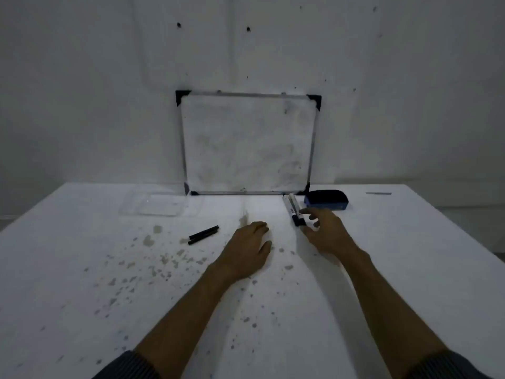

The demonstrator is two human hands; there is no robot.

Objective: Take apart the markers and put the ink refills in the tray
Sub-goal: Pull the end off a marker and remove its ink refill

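Two white markers [291,209] with dark caps lie side by side on the table, pointing away from me. My right hand [325,231] hovers just right of their capped ends, fingers spread, nothing in it. My left hand [250,248] rests palm down on the table, fingers loosely curled, empty. Two thin black ink refills [203,234] lie together to its left. A clear plastic tray [161,205] sits at the back left and looks empty.
A small whiteboard [247,143] leans against the wall at the back. A dark blue eraser [326,203] lies right of the markers. The white table [109,296] has many grey stains. A thin grey strip [378,193] lies far right.
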